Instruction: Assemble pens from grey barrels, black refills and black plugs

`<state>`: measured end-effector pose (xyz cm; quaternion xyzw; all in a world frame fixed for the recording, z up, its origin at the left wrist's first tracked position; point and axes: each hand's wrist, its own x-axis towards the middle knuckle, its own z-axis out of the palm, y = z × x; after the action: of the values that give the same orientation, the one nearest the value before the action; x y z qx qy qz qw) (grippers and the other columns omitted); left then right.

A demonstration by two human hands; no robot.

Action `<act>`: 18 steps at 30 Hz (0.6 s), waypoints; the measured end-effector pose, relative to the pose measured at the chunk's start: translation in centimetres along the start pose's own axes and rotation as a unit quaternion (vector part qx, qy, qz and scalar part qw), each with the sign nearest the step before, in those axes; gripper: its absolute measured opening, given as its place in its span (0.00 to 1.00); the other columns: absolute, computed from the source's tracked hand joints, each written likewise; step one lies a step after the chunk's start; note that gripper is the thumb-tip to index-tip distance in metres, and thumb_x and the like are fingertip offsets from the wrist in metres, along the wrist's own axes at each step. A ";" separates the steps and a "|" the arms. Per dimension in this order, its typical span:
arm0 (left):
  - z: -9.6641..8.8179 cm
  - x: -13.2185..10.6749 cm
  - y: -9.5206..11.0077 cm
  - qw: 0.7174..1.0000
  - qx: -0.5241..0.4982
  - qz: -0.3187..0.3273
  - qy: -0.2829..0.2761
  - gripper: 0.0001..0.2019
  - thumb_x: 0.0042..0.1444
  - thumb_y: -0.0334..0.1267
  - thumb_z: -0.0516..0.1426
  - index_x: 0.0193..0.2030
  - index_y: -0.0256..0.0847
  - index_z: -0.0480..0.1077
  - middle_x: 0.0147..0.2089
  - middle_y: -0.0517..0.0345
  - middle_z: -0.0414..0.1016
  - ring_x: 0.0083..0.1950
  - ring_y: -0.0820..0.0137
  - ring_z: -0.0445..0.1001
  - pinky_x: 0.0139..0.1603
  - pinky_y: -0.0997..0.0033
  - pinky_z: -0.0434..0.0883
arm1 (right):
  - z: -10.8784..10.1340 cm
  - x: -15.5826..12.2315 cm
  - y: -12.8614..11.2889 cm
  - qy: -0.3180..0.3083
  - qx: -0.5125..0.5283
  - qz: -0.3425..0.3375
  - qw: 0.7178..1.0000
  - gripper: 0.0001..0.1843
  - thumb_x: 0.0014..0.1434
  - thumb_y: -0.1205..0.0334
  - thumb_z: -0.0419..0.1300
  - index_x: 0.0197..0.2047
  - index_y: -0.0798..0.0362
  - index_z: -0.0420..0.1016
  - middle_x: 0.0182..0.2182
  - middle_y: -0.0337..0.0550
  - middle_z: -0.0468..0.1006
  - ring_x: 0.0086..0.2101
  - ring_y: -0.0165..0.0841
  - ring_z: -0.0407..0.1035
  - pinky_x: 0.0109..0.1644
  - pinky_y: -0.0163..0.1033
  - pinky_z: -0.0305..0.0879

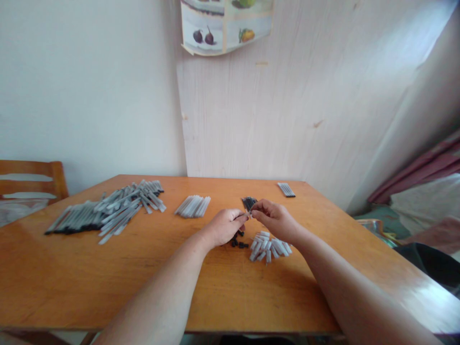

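Observation:
My left hand (225, 226) and my right hand (275, 219) meet over the middle of the orange wooden table (108, 282). Both are closed in a pinch on one thin pen part (248, 214) held between their fingertips. Just behind the fingertips lies a small bunch of dark refills (248, 202). Under my right hand sits a heap of short pale caps (269, 246). A few small black end pieces (238, 241) lie under my left hand.
A big pile of grey pens (108, 211) covers the table's left part. A smaller bundle of pale tubes (193, 206) lies in the middle. A flat dark pack (286, 189) rests at the far right. A wooden chair (32, 179) stands at left, a fruit poster (226, 24) hangs on the wall.

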<state>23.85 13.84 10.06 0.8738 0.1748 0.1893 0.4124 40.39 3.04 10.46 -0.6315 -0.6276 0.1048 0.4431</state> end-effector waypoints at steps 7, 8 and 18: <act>0.4 -0.1 -0.1 0.999 0.021 0.031 -0.006 0.22 0.61 0.52 0.46 0.34 0.37 0.72 0.30 0.57 0.74 0.31 0.71 0.70 0.30 0.73 0.63 | 0.1 0.0 0.2 -0.021 -0.049 0.018 0.998 0.15 0.63 0.53 0.51 0.30 0.54 0.68 0.24 0.37 0.70 0.25 0.28 0.62 0.28 0.33 0.55; 0.4 -0.1 -0.1 0.999 0.030 0.034 -0.006 0.22 0.61 0.53 0.46 0.33 0.37 0.72 0.30 0.57 0.74 0.30 0.71 0.70 0.30 0.73 0.62 | 0.1 0.0 0.2 -0.028 -0.052 0.020 0.998 0.17 0.63 0.52 0.51 0.29 0.54 0.68 0.23 0.38 0.70 0.25 0.28 0.63 0.28 0.33 0.55; 0.6 -0.4 0.2 0.997 0.058 0.056 -0.002 0.23 0.62 0.53 0.45 0.34 0.38 0.71 0.29 0.58 0.73 0.29 0.72 0.69 0.30 0.73 0.62 | 0.3 0.0 0.7 -0.046 -0.021 0.053 0.997 0.29 0.64 0.40 0.44 0.23 0.54 0.65 0.17 0.37 0.66 0.21 0.27 0.60 0.25 0.33 0.53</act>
<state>23.83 13.19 9.83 0.9052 0.1356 0.1996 0.3498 40.67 3.26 9.75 -0.6673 -0.6151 0.1440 0.3944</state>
